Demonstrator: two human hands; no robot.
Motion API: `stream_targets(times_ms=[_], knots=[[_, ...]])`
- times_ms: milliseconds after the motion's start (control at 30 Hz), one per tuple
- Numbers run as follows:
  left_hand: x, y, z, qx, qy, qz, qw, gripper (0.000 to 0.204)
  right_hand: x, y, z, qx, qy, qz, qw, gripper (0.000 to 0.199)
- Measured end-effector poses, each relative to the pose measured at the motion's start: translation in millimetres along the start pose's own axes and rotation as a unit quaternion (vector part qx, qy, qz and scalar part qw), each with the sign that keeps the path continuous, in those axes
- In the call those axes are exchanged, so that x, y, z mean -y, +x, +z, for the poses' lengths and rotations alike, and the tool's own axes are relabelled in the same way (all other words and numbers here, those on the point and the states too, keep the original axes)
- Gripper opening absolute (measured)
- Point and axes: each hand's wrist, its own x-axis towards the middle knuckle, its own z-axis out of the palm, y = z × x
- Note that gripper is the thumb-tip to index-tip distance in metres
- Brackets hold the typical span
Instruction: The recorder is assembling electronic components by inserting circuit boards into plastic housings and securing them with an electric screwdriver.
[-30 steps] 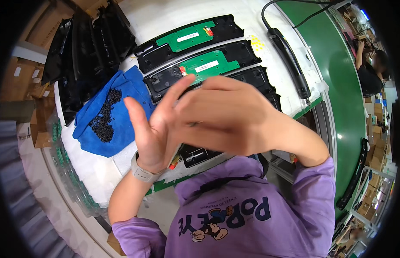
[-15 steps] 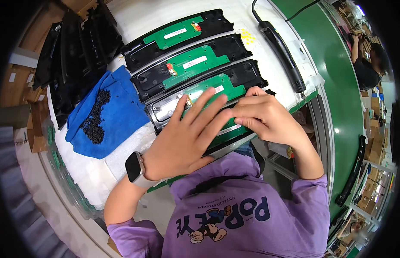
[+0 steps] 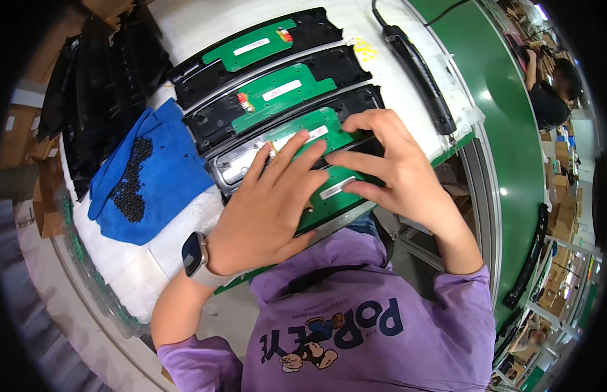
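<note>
In the head view, I see two bare hands at work in the middle of the frame. The left hand (image 3: 267, 215) is spread wide, palm down, and lies across two green boards. Its fingertips are on or just over a flat green circuit board (image 3: 329, 119), which sits in a long black plastic panel (image 3: 363, 101) at the middle of the frame. The right hand (image 3: 401, 173) is just to the right, with its fingers bent and gaps between them and the thumb. I can't tell if it has something tiny in it. Its thumb is near the white label (image 3: 337, 188) on a lower green board (image 3: 333, 208), closer to the person's purple top (image 3: 368, 313).

Two more long black panels, one at the top (image 3: 316, 25) and one under it (image 3: 350, 65), lie above the hands. Each has a green board in it too. At the left of the frame is a soft blue cloth (image 3: 182, 153) with a pile of tiny black bits (image 3: 128, 196) on it. A black stick-shaped tool with a cord (image 3: 421, 81) lies at the upper right, on the white table cover (image 3: 398, 88). A heap of dark panels (image 3: 101, 98) stands at the upper left.
</note>
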Motion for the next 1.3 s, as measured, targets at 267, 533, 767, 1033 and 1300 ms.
stream_targets(times_ms=[267, 533, 767, 1033, 1300], knots=[[2.7, 3.0, -1.8, -0.005, 0.002, 0.000, 1.000, 0.062, -8.4, -6.1, 6.6, 0.019, 0.063, 0.069, 0.995, 0.050], [3.7, -12.2, -38.3, -0.199, 0.010, -0.008, 0.980, 0.042, 5.8, 1.5, -12.3, -0.030, 0.077, 0.078, 0.994, 0.046], [30.6, -80.9, -75.3, -0.192, 0.403, -0.444, 0.777, 0.016, -8.9, 3.3, -23.8, -0.100, -0.021, 0.102, 0.990, 0.031], [52.9, -96.6, -72.1, -0.241, 0.328, -0.410, 0.816, 0.008, -20.2, 10.9, -28.0, -0.120, -0.044, 0.090, 0.988, 0.026], [46.5, -96.7, -72.9, -0.392, 0.291, -0.331, 0.808, 0.004, -88.1, 5.6, -46.8, -0.150, -0.283, 0.229, 0.919, 0.042]])
